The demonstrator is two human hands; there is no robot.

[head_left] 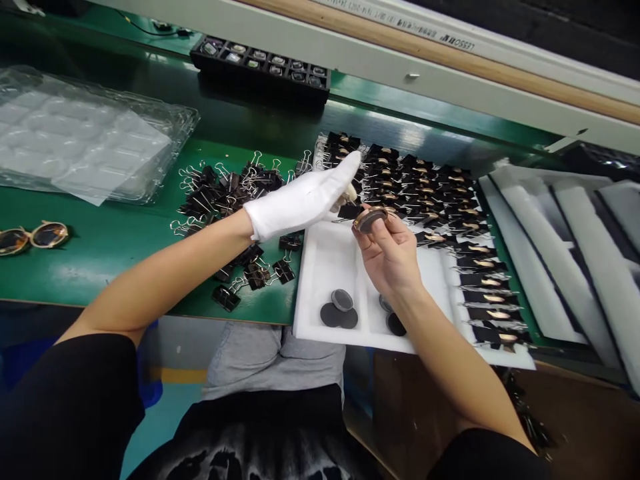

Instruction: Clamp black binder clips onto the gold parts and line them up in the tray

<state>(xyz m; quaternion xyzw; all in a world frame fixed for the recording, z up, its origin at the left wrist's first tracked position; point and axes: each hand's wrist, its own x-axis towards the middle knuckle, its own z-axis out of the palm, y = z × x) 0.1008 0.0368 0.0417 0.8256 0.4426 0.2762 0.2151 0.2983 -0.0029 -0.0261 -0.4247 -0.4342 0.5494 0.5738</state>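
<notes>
My left hand, in a white glove, is closed on a black binder clip; its fingertips are partly hidden. Beside the clip, my bare right hand pinches a round dark disc with a gold-coloured rim between thumb and fingers. The clip's jaws meet or nearly meet the disc's edge; I cannot tell which. Beneath both hands lies a white foam tray. Rows of clipped gold-rimmed pieces fill its back and right side. Loose grey discs rest in its front compartment.
A heap of binder clips lies left of the tray. Farther left are clear plastic trays and sunglasses. At the back stands a black compartment box. Foam sheets lean at the right, and a beam crosses behind.
</notes>
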